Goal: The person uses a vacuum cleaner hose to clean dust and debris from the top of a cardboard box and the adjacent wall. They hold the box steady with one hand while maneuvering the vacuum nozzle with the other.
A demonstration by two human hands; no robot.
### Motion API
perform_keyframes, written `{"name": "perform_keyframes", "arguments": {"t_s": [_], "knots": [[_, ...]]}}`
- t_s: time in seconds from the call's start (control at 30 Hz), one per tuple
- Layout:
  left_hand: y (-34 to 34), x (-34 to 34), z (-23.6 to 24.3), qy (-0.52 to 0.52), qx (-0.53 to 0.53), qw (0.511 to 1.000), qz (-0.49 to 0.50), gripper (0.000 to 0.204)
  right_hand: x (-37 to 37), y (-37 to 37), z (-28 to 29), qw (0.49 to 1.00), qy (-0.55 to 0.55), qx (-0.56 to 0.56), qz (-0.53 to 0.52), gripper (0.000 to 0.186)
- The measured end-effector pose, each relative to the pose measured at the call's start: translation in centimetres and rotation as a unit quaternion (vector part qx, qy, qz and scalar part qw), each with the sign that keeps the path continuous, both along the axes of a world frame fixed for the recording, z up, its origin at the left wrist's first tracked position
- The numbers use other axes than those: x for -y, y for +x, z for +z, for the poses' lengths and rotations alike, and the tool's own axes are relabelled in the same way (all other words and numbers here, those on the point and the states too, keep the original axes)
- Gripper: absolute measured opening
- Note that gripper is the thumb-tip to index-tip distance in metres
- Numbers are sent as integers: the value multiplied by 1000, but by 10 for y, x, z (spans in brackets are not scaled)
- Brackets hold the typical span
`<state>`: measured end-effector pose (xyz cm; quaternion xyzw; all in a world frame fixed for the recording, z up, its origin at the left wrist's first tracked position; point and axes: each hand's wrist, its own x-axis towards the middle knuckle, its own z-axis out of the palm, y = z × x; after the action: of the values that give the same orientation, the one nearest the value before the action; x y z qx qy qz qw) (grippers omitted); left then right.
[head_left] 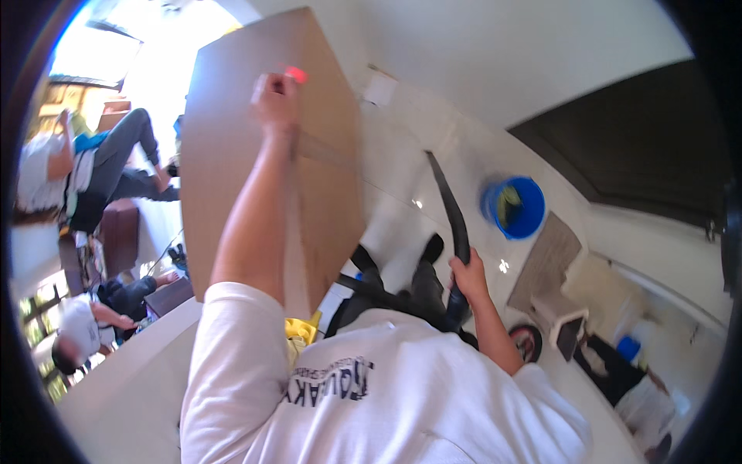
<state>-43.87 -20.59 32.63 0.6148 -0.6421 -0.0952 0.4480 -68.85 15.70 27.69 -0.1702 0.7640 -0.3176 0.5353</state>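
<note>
My left hand (274,100) is stretched out over the tan top of a large box-shaped cabinet (232,147). Its fingers are curled closed, and a small bright red thing (296,74) shows beside them, too blurred to name. Down on my right, my right hand (470,277) grips a long black vacuum cleaner tube (448,193). The narrow far end of the tube points away from me, above the shiny tiled floor (402,185). A yellow object (301,331) shows partly between the cabinet and my left side.
A blue bucket (533,207) with a yellow-green cloth (508,204) inside stands on the floor to the right. Beyond it lie a grey-brown mat (547,259) and a dark panel (634,139). Two people are at the left; another person (645,402) is at the lower right.
</note>
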Motion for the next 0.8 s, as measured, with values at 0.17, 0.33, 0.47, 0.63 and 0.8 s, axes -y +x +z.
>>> {"name": "perform_keyframes", "arguments": {"t_s": [0.17, 0.33, 0.47, 0.63, 0.8], "knots": [[-21, 9, 11, -84, -2, 996, -4, 14, 17, 10, -15, 998, -6, -50, -37, 22], [-10, -6, 6, 6, -59, 998, -23, 12, 15, 28, -59, 997, -73, 0, -35, 18], [-23, 3, 15, 26, -60, 998, -18, 14, 17, 24, -33, 998, -32, 35, -41, 19], [-29, 4, 3, 11, -57, 998, -22, 16, 26, 13, -35, 998, -52, 23, -38, 17], [-30, 4, 10, 2, -25, 999, -30, 19, 35, -3, -37, 997, -58, 35, -35, 16]]}}
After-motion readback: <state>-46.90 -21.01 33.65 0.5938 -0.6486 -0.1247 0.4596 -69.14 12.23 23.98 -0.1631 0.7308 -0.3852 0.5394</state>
